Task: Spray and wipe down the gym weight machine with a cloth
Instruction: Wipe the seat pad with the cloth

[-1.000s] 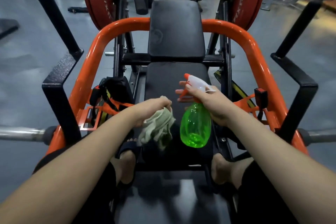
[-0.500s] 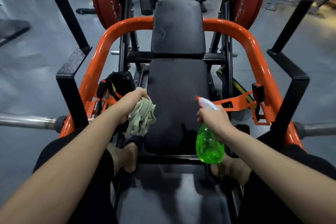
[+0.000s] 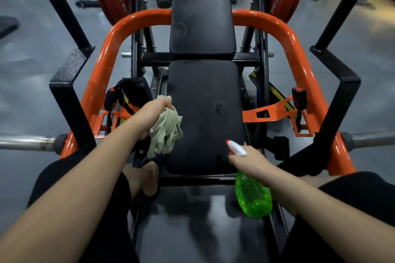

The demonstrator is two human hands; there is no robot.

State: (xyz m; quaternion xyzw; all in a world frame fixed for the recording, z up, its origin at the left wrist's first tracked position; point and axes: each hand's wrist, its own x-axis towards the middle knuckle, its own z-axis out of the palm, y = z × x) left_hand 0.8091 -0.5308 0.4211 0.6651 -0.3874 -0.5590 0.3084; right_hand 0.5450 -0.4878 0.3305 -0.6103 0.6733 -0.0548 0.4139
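Two tools in play, one per hand. With the left hand [image 3: 154,111], grips the cloth [image 3: 165,132] in a bunch, with fingers curled tight over the top fold, and lets the rest hang loose beside the left edge of the seat [image 3: 205,134]: off the pad, clear of the spray line, yet near enough to drop straight onto it. With the right hand [image 3: 250,162], wraps the neck of the bottle [image 3: 253,196], with fingers closed round it under the white head; cannot tell about the trigger finger. Carries the green body low, below the wrist, by the seat's near right corner, and aims the nozzle [image 3: 229,142] forward and slightly inward across the pad. Seems to account for the speckled wet patch [image 3: 218,107] right of the pad's middle, well ahead of the nozzle. Judging by that one small patch, barely into the spraying, with no sign of wiping yet on the seat or on the backrest [image 3: 202,23]. Further out, touches neither the orange frame [image 3: 106,53], nor the belt [image 3: 269,111], nor the black handles [image 3: 70,83]. Probably calls next for more spray, or for a sweep of the cloth rightward over the patch.
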